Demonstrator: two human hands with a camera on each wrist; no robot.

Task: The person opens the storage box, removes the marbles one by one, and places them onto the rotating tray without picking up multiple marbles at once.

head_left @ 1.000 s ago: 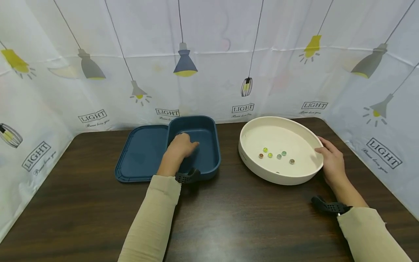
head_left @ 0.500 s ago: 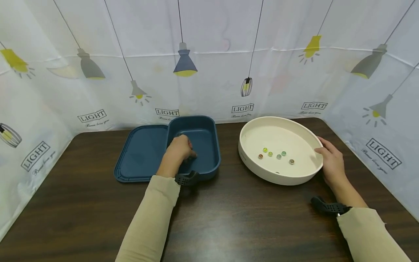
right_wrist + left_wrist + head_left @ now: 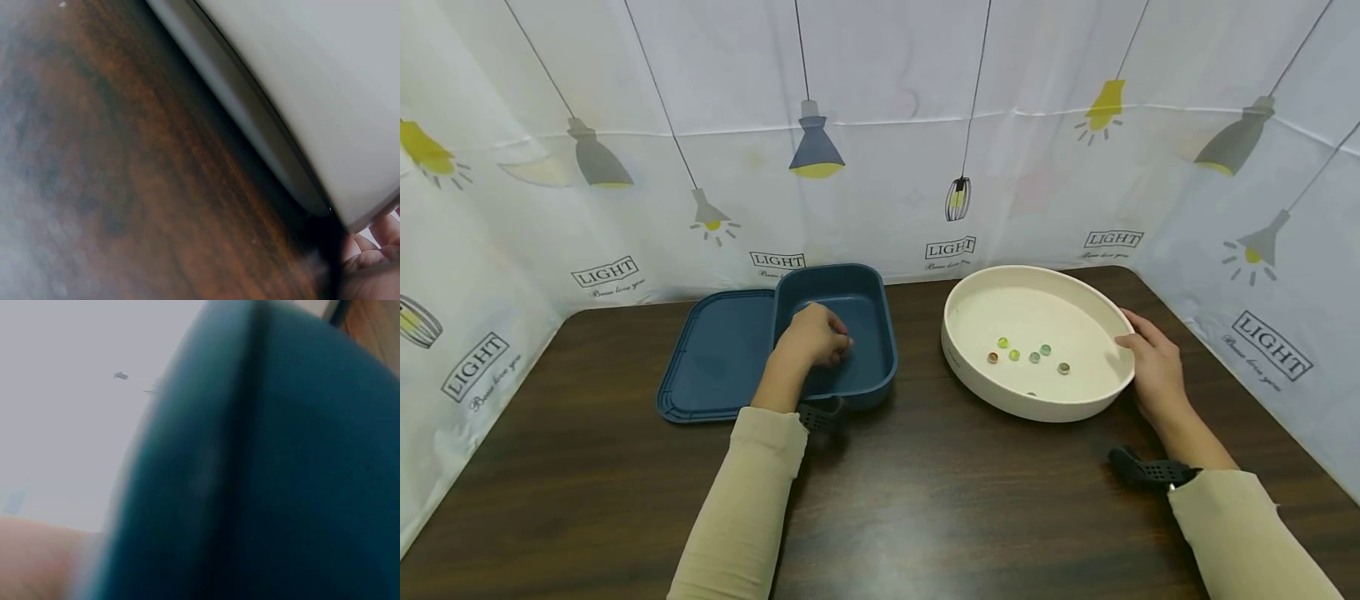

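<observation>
My left hand [image 3: 812,337] reaches down inside a deep dark-blue rectangular container [image 3: 889,354]. Its fingers are bent and the thumb lies close to them; anything between the fingertips is hidden. In the left wrist view the container's wall [image 3: 300,456] fills most of the picture, blurred. My right hand [image 3: 1157,367] grips the right rim of a round cream tray [image 3: 1037,408], thumb inside and fingers outside. Several small glass marbles [image 3: 1034,357], in yellow-green, pale green and brownish tones, lie on the tray's floor. In the right wrist view the tray's side [image 3: 325,81] and some fingers [image 3: 387,228] show.
A flat dark-blue lid [image 3: 715,358] lies left of the container, against its side. Both vessels stand near the back of a dark wooden table [image 3: 925,500]. A white curtain [image 3: 880,183] printed with lamps hangs behind and along both sides.
The left thumb, stretched out a second ago, has drawn in towards the fingers inside the container. The head view has shifted slightly. The right hand and the marbles stay as they were.
</observation>
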